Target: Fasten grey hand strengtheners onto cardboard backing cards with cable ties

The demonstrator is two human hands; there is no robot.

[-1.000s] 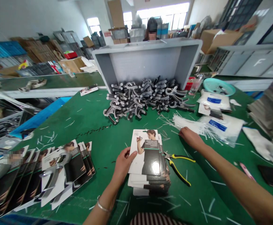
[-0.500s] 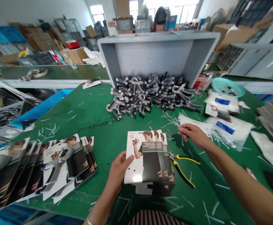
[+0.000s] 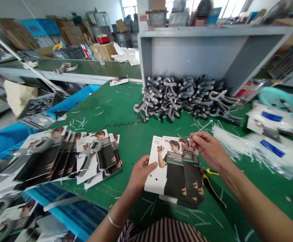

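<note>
My left hand [image 3: 139,174] grips the left edge of the top printed card [image 3: 167,166], lifted off a fanned stack of like cards on the green table [image 3: 116,114]. My right hand [image 3: 208,149] hovers over the card's upper right corner, pinching a thin white cable tie [image 3: 202,127] that points up and right. Behind lies a heap of grey hand grippers [image 3: 179,99] spilling from a tipped grey bin [image 3: 211,53]. Yellow-handled cutters [image 3: 213,188] lie partly hidden under my right forearm.
Finished cards with grippers fastened on lie in a row at the left [image 3: 60,154]. A bundle of white cable ties [image 3: 234,143] and plastic bags [image 3: 274,134] sit at the right, with a teal bowl [image 3: 281,102] beyond. A person stands behind the bin [image 3: 201,16]. Blue crates [image 3: 7,141] stand left.
My right hand left the tie bundle with one tie and came over the card. My left hand slid the top card off the stack. The view swung left.
</note>
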